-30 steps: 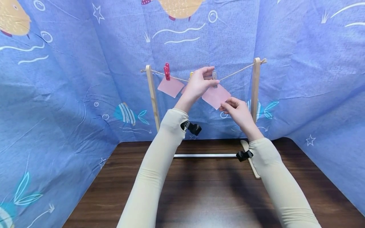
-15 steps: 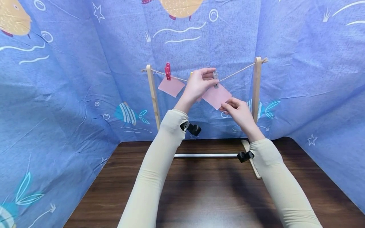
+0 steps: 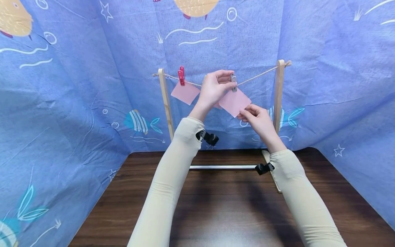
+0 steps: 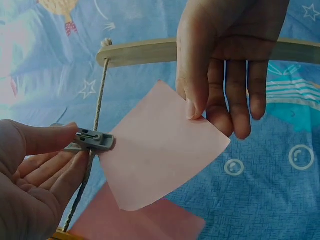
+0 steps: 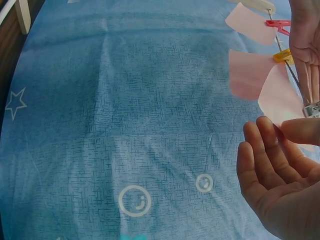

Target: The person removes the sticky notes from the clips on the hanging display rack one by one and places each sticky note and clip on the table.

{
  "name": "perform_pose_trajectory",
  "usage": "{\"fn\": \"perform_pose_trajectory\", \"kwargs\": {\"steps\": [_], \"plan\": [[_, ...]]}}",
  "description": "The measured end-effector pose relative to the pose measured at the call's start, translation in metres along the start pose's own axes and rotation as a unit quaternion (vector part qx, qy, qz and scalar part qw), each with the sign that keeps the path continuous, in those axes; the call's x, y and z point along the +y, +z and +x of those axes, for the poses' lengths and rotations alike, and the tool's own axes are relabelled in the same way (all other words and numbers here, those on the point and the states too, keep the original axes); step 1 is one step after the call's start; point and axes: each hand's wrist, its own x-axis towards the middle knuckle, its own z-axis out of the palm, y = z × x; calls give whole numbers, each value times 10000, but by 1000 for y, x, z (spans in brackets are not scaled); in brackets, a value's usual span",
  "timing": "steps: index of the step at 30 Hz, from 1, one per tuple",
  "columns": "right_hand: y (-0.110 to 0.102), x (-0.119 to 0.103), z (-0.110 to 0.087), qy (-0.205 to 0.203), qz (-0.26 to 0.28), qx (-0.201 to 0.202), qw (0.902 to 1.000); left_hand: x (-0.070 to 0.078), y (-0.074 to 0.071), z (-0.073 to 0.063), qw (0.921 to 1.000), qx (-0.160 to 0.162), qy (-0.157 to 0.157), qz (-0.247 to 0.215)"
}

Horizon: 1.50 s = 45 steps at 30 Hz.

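My left hand [image 3: 213, 87] pinches a grey clothespin [image 4: 95, 139] between thumb and fingers. The clothespin sits across the twine [image 4: 102, 95], its tip over one corner of a pink paper square [image 4: 160, 147]. At the square's lower right corner, my right hand [image 3: 257, 120] pinches the paper between thumb and forefinger; the other fingers spread loosely, as the right wrist view shows. Behind this square hangs another pink sheet [image 5: 247, 75] under a yellow clothespin [image 5: 283, 56], mostly hidden by my left hand in the head view.
A red clothespin [image 3: 181, 76] holds a third pink square [image 3: 185, 92] near the left wooden post [image 3: 166, 103]. The right post [image 3: 278, 96] carries the twine's other end. A white bar [image 3: 222, 167] runs low across the dark wooden table [image 3: 216, 212]. Blue printed cloth [image 3: 247, 41] surrounds it.
Both hands stay nearly in place, still gripping the clothespin and the paper. The left hand has shifted very slightly, and the sheet behind is covered differently by it.
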Motion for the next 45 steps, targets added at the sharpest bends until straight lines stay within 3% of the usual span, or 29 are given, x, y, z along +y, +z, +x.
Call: {"fn": "perform_pose_trajectory", "kwargs": {"steps": [6,14,18,26,30,33,40,45], "plan": [[-1,4,-5,28,34,28,10000,2,0,1,9976,65,157,-668],[-2,5,-7,58,106,16,9999,7,-1,0,9943,408,536,-825],[-3,4,-7,76,80,24,9999,10,-3,0,9922,523,579,-970],[-6,7,-9,182,-35,41,9998,13,-5,1,9906,490,667,-1086],[-9,8,-11,249,-138,29,9996,15,-6,-1,9902,351,528,-1245],[-11,9,-13,196,-136,115,9996,17,-10,-5,9894,292,416,-1360],[-18,12,-17,-151,65,432,9989,23,-24,-11,9864,363,578,-1496],[-25,10,-24,-126,-7,540,9985,28,-37,-19,9828,424,617,-1686]]}}
